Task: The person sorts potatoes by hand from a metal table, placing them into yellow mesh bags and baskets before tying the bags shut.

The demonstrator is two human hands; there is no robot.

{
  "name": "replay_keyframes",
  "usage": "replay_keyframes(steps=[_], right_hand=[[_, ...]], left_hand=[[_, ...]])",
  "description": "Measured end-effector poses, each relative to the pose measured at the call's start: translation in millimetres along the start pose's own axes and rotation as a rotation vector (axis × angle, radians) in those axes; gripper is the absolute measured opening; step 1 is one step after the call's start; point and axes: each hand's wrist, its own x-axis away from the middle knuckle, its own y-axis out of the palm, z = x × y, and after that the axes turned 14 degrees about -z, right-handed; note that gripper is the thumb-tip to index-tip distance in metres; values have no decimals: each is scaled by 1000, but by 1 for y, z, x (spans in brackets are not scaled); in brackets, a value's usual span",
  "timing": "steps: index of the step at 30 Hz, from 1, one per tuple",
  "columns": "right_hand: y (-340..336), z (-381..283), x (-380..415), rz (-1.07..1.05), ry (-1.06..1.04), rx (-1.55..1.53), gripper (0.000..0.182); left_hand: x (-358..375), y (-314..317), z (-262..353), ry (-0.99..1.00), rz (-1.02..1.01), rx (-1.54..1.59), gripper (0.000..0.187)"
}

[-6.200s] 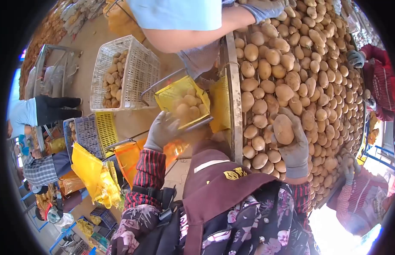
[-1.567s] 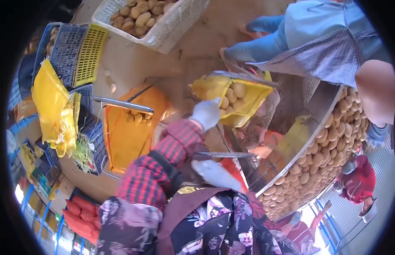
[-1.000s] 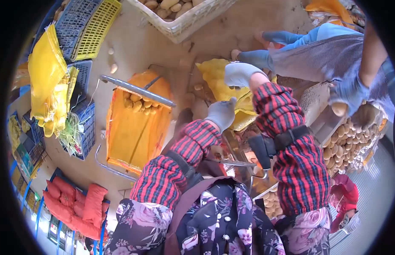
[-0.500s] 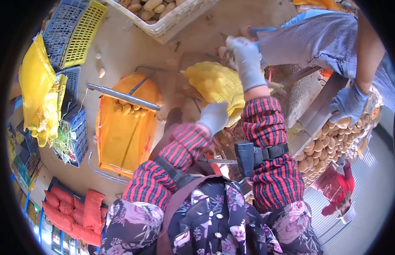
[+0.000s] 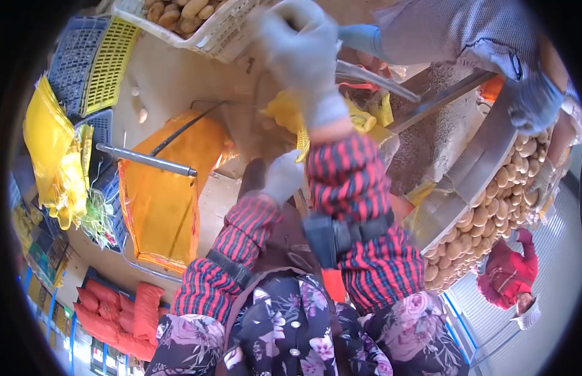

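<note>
On the left of your view, a blue crate [image 5: 77, 62] sat beside a yellow crate [image 5: 109, 66]. Lower down, red sacks [image 5: 119, 316] lay heaped near blue posts [image 5: 72, 341]. A white crate [image 5: 231, 31] showed at the top. To your right were a person in red [image 5: 509, 272] and, closer, a person in a patterned garment [image 5: 451, 31].

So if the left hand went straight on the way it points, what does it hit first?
Left hand: probably the yellow mesh bag, close by its fingertips. The right wrist overlaps that line too; depth unclear.
</note>
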Motion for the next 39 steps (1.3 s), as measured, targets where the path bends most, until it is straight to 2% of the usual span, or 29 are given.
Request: replay_keyframes(steps=[2, 3, 4, 6, 7, 8, 10, 11, 13, 14, 16, 17, 18, 20, 21, 22, 24, 25, 27, 28, 30, 31, 33, 34, 36, 37, 38, 39], right_hand=[[-32, -46, 42, -148, -156, 280, 26], [-52, -54, 66, -204, -102, 300, 35], [-74, -54, 92, -258, -48, 318, 45], [-110, -18, 163, -165, 310, 477, 58], [-125, 5, 196, -171, 592, 537, 72], [-134, 41, 242, -101, 844, 485, 84], [-139, 73, 284, -225, 1270, 486, 97], [-139, 95, 306, -231, 1266, 479, 97], [-131, 135, 346, -356, 1554, 153, 106], [-123, 143, 361, -367, 1549, 147, 106], [-103, 140, 371, -193, 1479, 12, 105], [-103, 134, 368, -198, 1457, 139, 89], [-107, 130, 354, -214, 1447, 132, 89], [-120, 128, 343, -445, 1380, 266, 51], [-125, 152, 355, -277, 1253, 85, 34], [-131, 154, 346, -302, 1244, 68, 34], [-137, 153, 310, -350, 1495, -33, 27], [-135, 156, 299, -371, 1477, -43, 27], [-131, 158, 286, -562, 590, 405, 24], [-129, 146, 271, -570, 588, 396, 24], [-122, 111, 220, -404, 979, -184, 21], [-111, 110, 209, -412, 975, -189, 21], [-87, 104, 189, -636, 933, -61, 18], [-74, 94, 180, -639, 916, -69, 18], [-47, 65, 167, -952, 676, 197, 16], [-34, 47, 162, -963, 665, 201, 16], [-20, 29, 156, -1100, 627, 289, 17], [-8, 15, 151, -1235, 576, 381, 17]], left_hand=[[11, -11, 105, -255, -192, -589, 29], [1, -8, 42, 153, -89, -788, 27], [2, -11, 33, 146, -103, -786, 27], [-3, -21, 26, -340, -77, 22, 26], [-5, -27, -9, 136, -89, -410, 27], [-3, -27, -5, 139, -83, -417, 27], [-3, -24, 13, -85, -54, -334, 28], [0, -23, 22, -87, -45, -338, 28], [6, -20, 33, -215, -52, -83, 30], [7, -16, 34, -216, -40, -85, 30], [4, -7, 33, -317, 22, -31, 31], [2, -9, 33, -342, -16, -65, 33], [0, -9, 33, -341, 3, -65, 33], [4, -11, 31, -242, 27, -22, 35], [8, -17, 31, -207, 53, -95, 36], [17, -23, 35, -236, 80, 103, 35], [35, -46, 54, -322, 47, 117, 32], [42, -58, 54, -322, 29, 219, 31], [49, -67, 51, -292, 64, 171, 31], [54, -68, 50, -270, 78, 125, 31], [68, -65, 54, -246, 115, 166, 31], [77, -67, 51, -270, 123, 152, 31], [101, -67, 33, -289, 147, 136, 30], [117, -63, 11, -324, 181, 256, 28], [141, -62, -7, -348, 219, 379, 27], [153, -60, -11, -425, 250, 527, 27], [166, -57, -15, -496, 280, 681, 27], [178, -50, -18, -475, 293, 698, 27]])
